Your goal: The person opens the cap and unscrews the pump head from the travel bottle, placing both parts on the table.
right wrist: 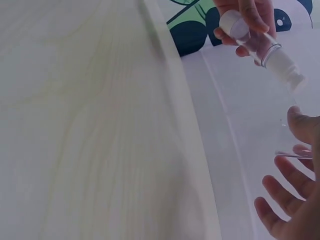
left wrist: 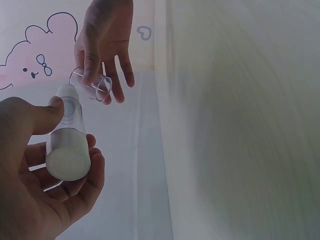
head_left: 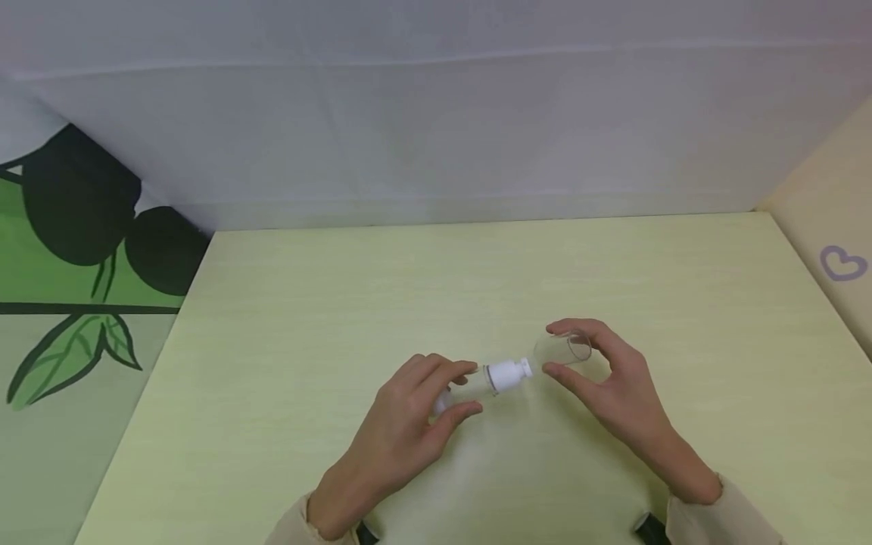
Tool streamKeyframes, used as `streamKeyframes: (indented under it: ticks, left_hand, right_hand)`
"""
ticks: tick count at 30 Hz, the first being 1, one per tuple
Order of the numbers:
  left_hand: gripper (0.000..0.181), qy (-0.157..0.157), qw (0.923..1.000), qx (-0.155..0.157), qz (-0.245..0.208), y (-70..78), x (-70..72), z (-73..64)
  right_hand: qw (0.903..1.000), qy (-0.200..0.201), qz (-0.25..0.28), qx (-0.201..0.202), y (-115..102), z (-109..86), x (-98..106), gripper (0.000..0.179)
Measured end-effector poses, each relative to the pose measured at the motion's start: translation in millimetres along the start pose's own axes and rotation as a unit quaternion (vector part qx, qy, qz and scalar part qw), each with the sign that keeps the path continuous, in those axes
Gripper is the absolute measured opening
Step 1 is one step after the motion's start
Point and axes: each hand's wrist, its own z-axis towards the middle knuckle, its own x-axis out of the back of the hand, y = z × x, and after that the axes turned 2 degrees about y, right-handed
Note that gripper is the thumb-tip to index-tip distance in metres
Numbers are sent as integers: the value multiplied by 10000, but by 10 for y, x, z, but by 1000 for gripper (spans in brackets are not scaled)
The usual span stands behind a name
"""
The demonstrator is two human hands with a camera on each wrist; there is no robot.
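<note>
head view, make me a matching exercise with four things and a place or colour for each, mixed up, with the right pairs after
1. bottle
2. clear cap
3. heart drawing
4. leaf drawing

A. purple
B. held in the right hand
C. green
D. held in the left hand

Pairs: 1-D, 2-B, 3-A, 4-C

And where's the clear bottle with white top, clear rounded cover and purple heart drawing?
Clear bottle with white top (head_left: 483, 383), head view: its body.
Clear rounded cover (head_left: 560, 348), head view: its side.
Purple heart drawing (head_left: 843, 263), head view: its middle.
</note>
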Motion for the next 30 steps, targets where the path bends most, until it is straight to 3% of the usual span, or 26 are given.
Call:
streamKeyframes:
  ticks: [12,22,30]
  left_hand:
    - [35,-2,10000,63,-11,2,-1,-6]
    - [35,63,9998,164,57,-6,-46,102]
    - [35,177,9994,261,132,-30,-128,215]
  right_hand:
    - [9971,98,-686,317,175,19,10,53]
    - [9921,-46,-1254,-39,423,171,69,52]
    - [9909,-310,-1309,-36,542,348,141,48]
